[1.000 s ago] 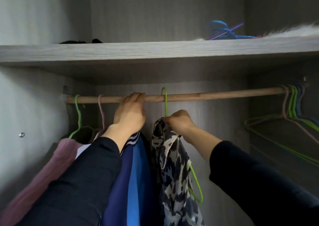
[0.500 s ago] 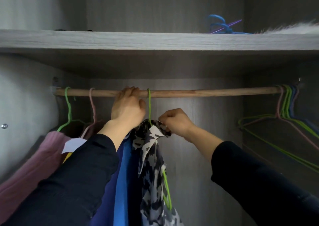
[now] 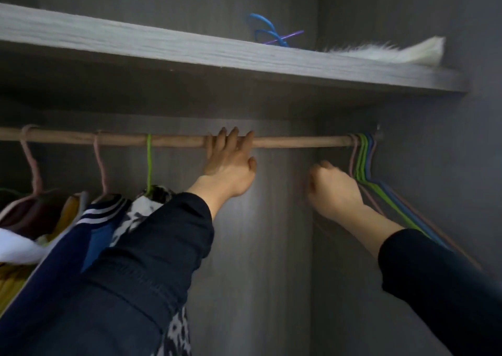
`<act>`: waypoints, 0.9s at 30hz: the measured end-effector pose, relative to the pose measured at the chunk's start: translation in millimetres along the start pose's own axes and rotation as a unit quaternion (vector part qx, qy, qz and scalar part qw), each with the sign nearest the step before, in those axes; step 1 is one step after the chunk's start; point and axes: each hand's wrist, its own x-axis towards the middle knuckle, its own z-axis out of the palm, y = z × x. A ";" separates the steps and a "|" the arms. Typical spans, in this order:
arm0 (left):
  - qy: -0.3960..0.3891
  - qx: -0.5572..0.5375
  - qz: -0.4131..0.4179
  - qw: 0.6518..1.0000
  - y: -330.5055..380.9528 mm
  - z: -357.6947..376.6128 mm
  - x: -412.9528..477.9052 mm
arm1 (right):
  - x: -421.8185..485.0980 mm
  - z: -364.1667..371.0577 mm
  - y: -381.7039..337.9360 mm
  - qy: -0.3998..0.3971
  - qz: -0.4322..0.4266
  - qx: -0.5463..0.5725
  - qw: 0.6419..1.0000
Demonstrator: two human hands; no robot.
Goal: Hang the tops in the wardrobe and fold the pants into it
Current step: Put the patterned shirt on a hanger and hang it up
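Along the wooden rail (image 3: 298, 141), seen from the head camera, three garments already hang at the left. A black-and-white patterned top (image 3: 152, 201) is on a green hanger (image 3: 148, 160), and a striped navy top (image 3: 103, 220) hangs just beside it on a pink hanger (image 3: 100, 162). Further left is a darker garment with yellow below it, too bunched to name. No pants are in view.

The left hand (image 3: 231, 162) has its fingers hooked over the rail near the middle, thumb below, well apart from the hung tops. The right hand (image 3: 335, 187) is curled into a loose fist just beside the bunch of empty hangers (image 3: 362, 162) at the rail's right end. It is blurred, and I cannot tell whether it grips one of them or holds nothing.

The empty hangers look like thin coated wire. They are probably light and springy and likely to tangle with their neighbours, so the neck just under the hook seems the best hold for lifting one clear. The tops look soft and limp, and would likely slide off a tilted hanger.

Above the rail is a grey wood-grain shelf (image 3: 190, 54) carrying a few blue hangers (image 3: 264, 31) and something white and furry (image 3: 394, 54). The wardrobe's back panel (image 3: 271, 247) is the same grey, dimly lit, and the right corner is in shadow.
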 end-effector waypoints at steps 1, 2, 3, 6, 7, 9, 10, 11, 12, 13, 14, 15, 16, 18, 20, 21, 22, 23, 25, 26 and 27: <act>0.014 0.008 0.000 1.000 2.7 6.5 1.4 | -0.9 -0.7 11.7 0.012 -0.001 -0.034 0.999; 0.036 0.011 0.000 0.999 4.8 11.8 1.9 | -1.7 -1.8 23.2 0.013 0.007 -0.062 0.998; 0.058 0.012 0.000 0.998 6.1 16.8 1.9 | -2.0 -2.4 34.2 0.006 0.020 -0.086 0.996; 0.099 0.014 0.006 0.995 5.6 24.6 0.8 | -3.0 -0.6 60.5 -0.036 0.073 -0.158 0.984; 0.107 0.012 0.009 0.994 4.1 26.0 1.1 | -3.4 1.6 66.0 -0.050 0.083 -0.181 0.979; 0.121 0.009 0.016 0.992 1.4 27.0 1.9 | -2.9 6.6 71.8 -0.072 0.078 -0.222 0.969; 0.126 0.008 0.020 0.992 0.7 28.0 2.1 | -2.1 8.3 72.8 -0.081 0.066 -0.242 0.965; 0.130 0.007 0.022 0.991 0.2 29.6 2.5 | -0.7 9.7 73.3 -0.086 0.052 -0.260 0.960; 0.134 0.006 0.023 0.991 0.0 30.8 3.0 | 0.6 9.9 72.7 -0.088 0.039 -0.272 0.957; 0.138 0.006 0.024 0.990 -0.6 32.8 3.7 | 2.2 9.7 71.7 -0.091 0.033 -0.275 0.957; 0.143 0.008 0.025 0.989 -1.2 33.9 4.2 | 3.4 9.0 70.4 -0.093 0.036 -0.262 0.960; 0.148 0.010 0.026 0.989 -1.3 34.8 4.7 | 5.9 8.5 69.5 -0.090 0.051 -0.229 0.968; 0.152 0.011 0.027 0.988 -1.2 35.1 5.1 | 8.2 7.1 68.5 -0.084 0.076 -0.173 0.978; 0.152 0.009 0.025 0.988 -0.5 35.1 5.3 | 13.5 2.7 63.7 -0.060 0.124 -0.051 0.989; 0.148 0.004 0.021 0.989 1.0 34.6 5.0 | 19.8 0.1 58.2 -0.029 0.136 0.028 0.990; 0.148 0.004 0.020 0.989 1.6 34.7 4.9 | 22.9 0.0 54.9 -0.015 0.137 0.059 0.989; 0.147 0.005 0.018 0.989 2.1 34.3 4.7 | 25.6 0.5 51.5 0.000 0.138 0.093 0.986; 0.146 0.006 0.017 0.989 1.9 34.4 4.8 | 28.4 2.5 48.4 0.011 0.140 0.131 0.981; 0.141 0.004 0.015 0.990 1.7 33.8 4.0 | 31.5 9.3 41.3 0.022 0.131 0.199 0.971; 0.139 0.002 0.016 0.990 1.5 32.9 3.7 | 31.1 13.2 37.5 0.022 0.122 0.219 0.968; 0.135 -0.001 0.018 0.991 0.8 31.6 3.4 | 29.2 16.7 33.7 0.014 0.114 0.227 0.967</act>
